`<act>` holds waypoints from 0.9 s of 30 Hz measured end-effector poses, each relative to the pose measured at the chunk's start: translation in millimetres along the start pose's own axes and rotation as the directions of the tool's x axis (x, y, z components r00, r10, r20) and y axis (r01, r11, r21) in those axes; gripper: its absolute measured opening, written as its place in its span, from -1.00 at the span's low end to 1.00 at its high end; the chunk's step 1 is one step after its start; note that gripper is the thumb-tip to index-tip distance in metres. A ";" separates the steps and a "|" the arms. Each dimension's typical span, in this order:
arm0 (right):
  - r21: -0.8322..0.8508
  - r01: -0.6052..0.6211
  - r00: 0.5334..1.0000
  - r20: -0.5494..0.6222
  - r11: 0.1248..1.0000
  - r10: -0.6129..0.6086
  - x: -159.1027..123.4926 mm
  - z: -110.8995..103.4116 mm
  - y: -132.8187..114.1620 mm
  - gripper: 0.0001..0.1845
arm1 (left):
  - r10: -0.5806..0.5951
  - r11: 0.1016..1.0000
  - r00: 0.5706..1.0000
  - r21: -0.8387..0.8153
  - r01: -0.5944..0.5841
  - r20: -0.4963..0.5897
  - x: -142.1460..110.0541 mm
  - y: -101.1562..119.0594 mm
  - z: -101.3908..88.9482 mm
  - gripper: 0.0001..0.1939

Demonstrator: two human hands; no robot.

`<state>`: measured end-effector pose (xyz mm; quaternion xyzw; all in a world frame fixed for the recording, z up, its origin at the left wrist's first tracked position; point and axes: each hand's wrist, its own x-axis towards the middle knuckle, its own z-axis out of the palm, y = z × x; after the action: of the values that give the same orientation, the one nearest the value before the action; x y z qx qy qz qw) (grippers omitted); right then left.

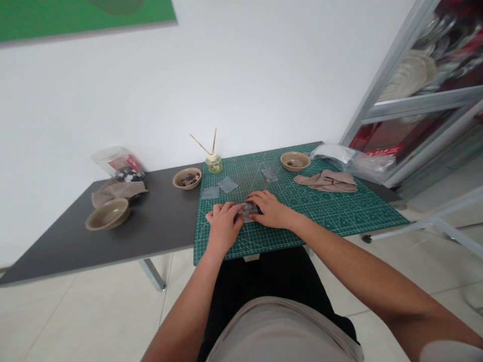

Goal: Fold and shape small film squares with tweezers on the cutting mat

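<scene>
My left hand and my right hand meet over the green cutting mat. Between them lies a small see-through pouch with grey, stone-like bits showing through. The fingers of both hands are curled onto its edges, left hand on the left side, right hand on the right; its exact opening is hidden. Just beyond the left hand, two flat, pale pouches rest on the mat. Farther back, another see-through pouch seems to have a few bits in it.
Left of the mat stand a bowl of dark and brown pieces, another bowl, a brown cloth and a clear tub. A reed diffuser is at the back. Rightward are a bowl, a cloth and a plastic bag.
</scene>
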<state>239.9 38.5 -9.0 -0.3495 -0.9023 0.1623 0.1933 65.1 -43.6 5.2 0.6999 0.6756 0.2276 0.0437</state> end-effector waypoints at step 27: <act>0.282 -0.125 0.928 -0.305 0.951 0.212 21.9 -4.6 0.7 -0.96 | -0.163 0.976 0.982 -0.161 0.147 -0.094 0.7 -3.8 -2.9 -0.89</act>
<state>227.5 55.0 -0.1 -0.4204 -0.7943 0.2331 0.3714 60.5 -43.3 6.6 0.6264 0.7101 0.3118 0.0786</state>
